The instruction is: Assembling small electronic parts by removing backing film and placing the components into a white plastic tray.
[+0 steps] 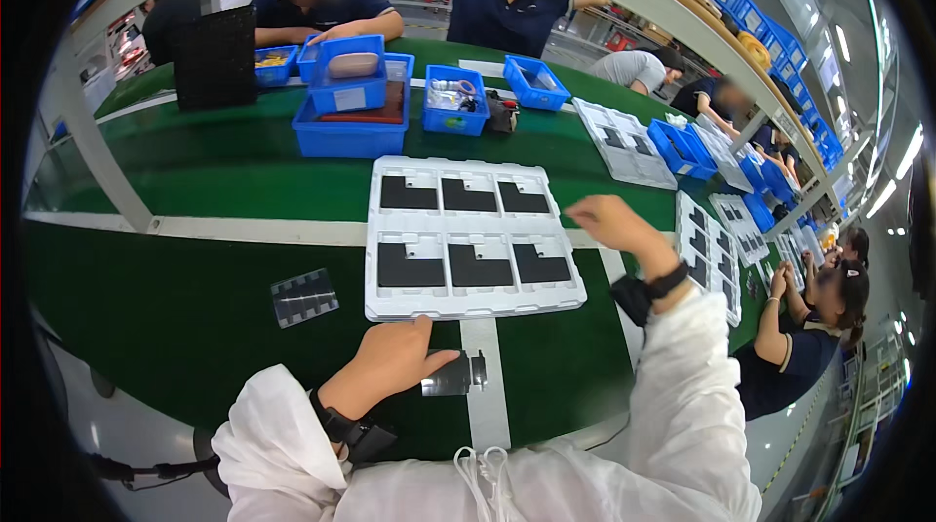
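A white molded tray lies before me, its two rows of compartments each holding a flat black notched piece. At the tray's near edge is my left hand, index finger stretched to the rim and thumb spread out, holding nothing visible. Close under the thumb lies a dark flat piece with a tabbed end. My right hand is beside the tray's right edge with its fingers bent together; what they pinch, if anything, is hidden. Left of the tray rests a clear strip with dark patches.
Blue bins stand beyond the tray, near a black upright panel. More white trays line the green table at the right. A shelf post rises at left. Several people work across and to the right.
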Action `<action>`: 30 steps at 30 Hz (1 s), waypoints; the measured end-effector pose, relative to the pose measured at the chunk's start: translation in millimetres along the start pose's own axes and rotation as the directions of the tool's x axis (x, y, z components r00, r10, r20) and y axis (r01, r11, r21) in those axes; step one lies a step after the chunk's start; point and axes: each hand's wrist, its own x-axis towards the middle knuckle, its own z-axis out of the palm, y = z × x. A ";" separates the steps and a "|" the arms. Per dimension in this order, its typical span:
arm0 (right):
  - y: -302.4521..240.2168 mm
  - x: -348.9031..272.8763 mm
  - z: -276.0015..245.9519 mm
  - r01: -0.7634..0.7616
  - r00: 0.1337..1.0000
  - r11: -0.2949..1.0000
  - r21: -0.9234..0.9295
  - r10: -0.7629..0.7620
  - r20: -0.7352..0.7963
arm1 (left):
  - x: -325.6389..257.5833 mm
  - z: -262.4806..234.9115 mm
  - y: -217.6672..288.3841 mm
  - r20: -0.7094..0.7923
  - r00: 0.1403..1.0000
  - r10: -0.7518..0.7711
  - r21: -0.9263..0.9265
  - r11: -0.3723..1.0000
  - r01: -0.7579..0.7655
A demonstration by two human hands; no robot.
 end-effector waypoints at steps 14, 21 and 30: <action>-18.4 127.0 77.6 -0.209 0.943 0.962 0.173 0.152 0.295 | 2.9 3.5 -0.2 -0.265 0.963 0.046 -0.115 0.990 -0.079; -30.1 91.5 59.0 -0.030 1.000 0.969 0.247 0.026 0.017 | 10.3 6.3 0.0 -0.487 0.873 0.035 -0.254 0.950 -0.180; -128.9 -57.9 -10.5 -0.185 0.963 0.479 0.858 0.264 0.060 | 7.6 -34.2 17.0 -0.504 0.857 -0.110 -0.667 0.679 -0.306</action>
